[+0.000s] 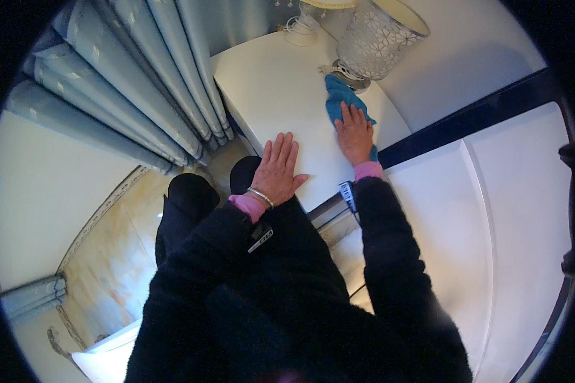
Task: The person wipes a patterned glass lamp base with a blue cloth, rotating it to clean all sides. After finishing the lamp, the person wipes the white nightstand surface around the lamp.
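A teal-blue cloth (336, 98) lies bunched on the white top of a small cabinet (278, 81), up against the base of a table lamp. My right hand (354, 131) presses it down, fingers stretched over the fabric and pointing toward the lamp. Palm down near the cabinet's front edge is my left hand (279, 167), with nothing in it and its thumb spread to the right. A silver bangle (260, 197) circles the left wrist. The part of the cloth under my right palm is hidden.
The table lamp (378, 43) has a patterned shade and leans toward the wall. Behind it, a second lamp base (301, 31) is wrapped in white cord. Blue curtains (139, 72) hang at the left. A white panel (441, 230) with a dark border stands at the right.
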